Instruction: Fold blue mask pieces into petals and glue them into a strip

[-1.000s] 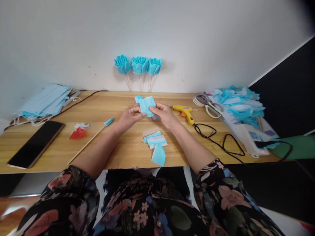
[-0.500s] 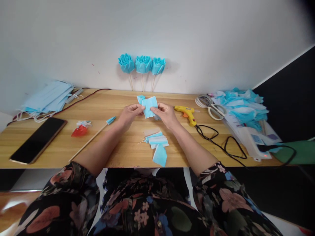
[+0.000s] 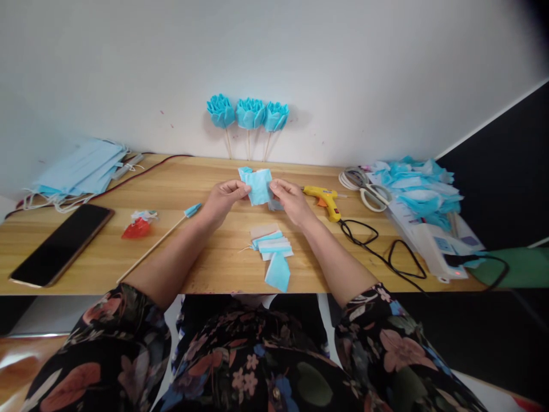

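A square piece of light blue mask fabric (image 3: 259, 187) is held up over the middle of the table. My left hand (image 3: 227, 199) pinches its left edge, and my right hand (image 3: 290, 200) pinches its right edge. Behind it, small blue scraps (image 3: 245, 172) partly show. Nearer to me lie several cut mask pieces (image 3: 274, 245), with one pointed blue piece (image 3: 278, 273) at the front. Left of my left forearm rests a thin wooden stick (image 3: 156, 246) with a blue wrapped tip (image 3: 193, 210). A yellow glue gun (image 3: 323, 200) lies just right of my right hand.
Three blue fabric flowers (image 3: 250, 113) on sticks lean against the wall. On the left are stacked masks (image 3: 81, 167), a phone (image 3: 62, 245) and a red packet (image 3: 137, 228). To the right are scissors (image 3: 374, 197), a heap of blue fabric (image 3: 422, 186), a power strip (image 3: 440, 252) and a looped black cord (image 3: 392, 252).
My right thumb has moved from the front of the fabric square to its right edge. Both hands stay nearly in place, and the view has shifted slightly.
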The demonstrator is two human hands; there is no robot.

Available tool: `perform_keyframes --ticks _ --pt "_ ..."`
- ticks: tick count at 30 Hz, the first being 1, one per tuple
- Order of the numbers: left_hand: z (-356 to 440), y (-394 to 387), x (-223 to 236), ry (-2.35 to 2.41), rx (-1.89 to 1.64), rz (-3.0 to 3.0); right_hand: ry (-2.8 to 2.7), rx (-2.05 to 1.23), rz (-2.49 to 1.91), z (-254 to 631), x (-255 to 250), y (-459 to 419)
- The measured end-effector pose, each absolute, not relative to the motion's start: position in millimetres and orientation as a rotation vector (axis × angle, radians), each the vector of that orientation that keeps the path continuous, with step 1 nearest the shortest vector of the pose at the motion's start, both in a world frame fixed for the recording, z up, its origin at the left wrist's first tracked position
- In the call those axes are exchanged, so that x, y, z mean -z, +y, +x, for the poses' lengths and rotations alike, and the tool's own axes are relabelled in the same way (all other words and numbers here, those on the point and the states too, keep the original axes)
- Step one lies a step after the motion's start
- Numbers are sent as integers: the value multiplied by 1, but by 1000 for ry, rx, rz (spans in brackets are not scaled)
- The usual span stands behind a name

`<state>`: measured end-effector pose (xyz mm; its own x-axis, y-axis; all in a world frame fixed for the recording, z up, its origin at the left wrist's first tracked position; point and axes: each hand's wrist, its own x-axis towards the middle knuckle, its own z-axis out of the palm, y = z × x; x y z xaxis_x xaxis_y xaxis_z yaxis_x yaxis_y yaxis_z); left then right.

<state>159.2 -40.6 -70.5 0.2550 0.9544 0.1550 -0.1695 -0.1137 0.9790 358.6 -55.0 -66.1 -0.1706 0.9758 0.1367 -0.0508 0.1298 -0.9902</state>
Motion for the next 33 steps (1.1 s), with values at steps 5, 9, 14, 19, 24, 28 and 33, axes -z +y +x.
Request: perform_keyframes --ticks 5,9,14,19,24,28,33 --pt "163 -44 70 810 -1092 1322 -1278 -1400 -892 356 65 -56" --pt "163 -45 71 813 -1062 1378 -1236 -1236 -987 354 66 -56" --pt "162 -41 74 827 -1159 1362 -1256 -1090 -1079 354 65 -55" --pt "164 -43 71 832 -1179 1335 -1333 -1089 -1057 353 68 -58" --pt "165 -42 72 847 -1216 1296 -1362 -1050 -1060 351 72 -59" --pt "163 -42 72 858 -1237 1293 -1275 -1037 -1035 351 72 -56" --pt "164 -43 69 854 -1254 1287 -1233 -1047 -1012 351 74 -54"
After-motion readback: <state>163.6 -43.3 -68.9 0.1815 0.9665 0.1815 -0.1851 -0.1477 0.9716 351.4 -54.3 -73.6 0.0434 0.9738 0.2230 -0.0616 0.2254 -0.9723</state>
